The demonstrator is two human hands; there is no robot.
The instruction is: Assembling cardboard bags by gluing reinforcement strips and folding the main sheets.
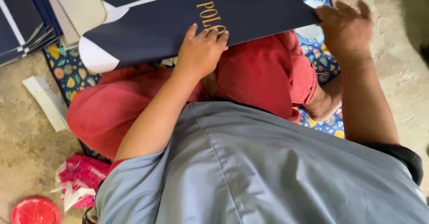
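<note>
in the head view, the left hand point(202, 49) lies palm down on the near edge of a flat navy cardboard sheet point(178, 23) with gold lettering, fingers close together and curled over it, while the right hand point(346, 29) presses the sheet's right end with fingers spread. the sheet rests across the lap over red trousers point(263, 72), above a patterned mat point(67, 69). a stack of navy sheets point(22, 18) sits far left, a white strip point(47, 102) left on the floor, and a red lid point(35, 210) and pink wrapper point(78, 179) near left.
</note>
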